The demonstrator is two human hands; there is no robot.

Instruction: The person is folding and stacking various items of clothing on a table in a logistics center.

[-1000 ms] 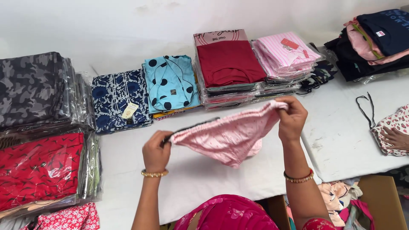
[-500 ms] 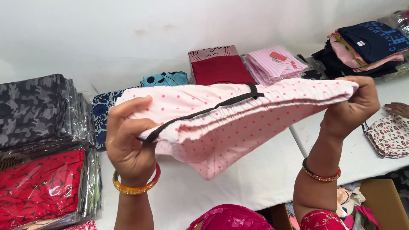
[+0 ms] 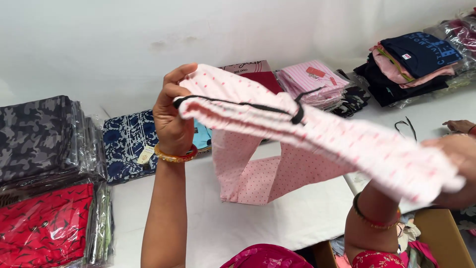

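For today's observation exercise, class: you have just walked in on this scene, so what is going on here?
A person holds up a pink dotted garment with a black drawstring, stretched between both hands above a white table. The left hand grips one end of the waistband with its fingers curled over it; the right hand holds the other end, blurred. Stacks of folded, wrapped clothes lie along the table by the wall.
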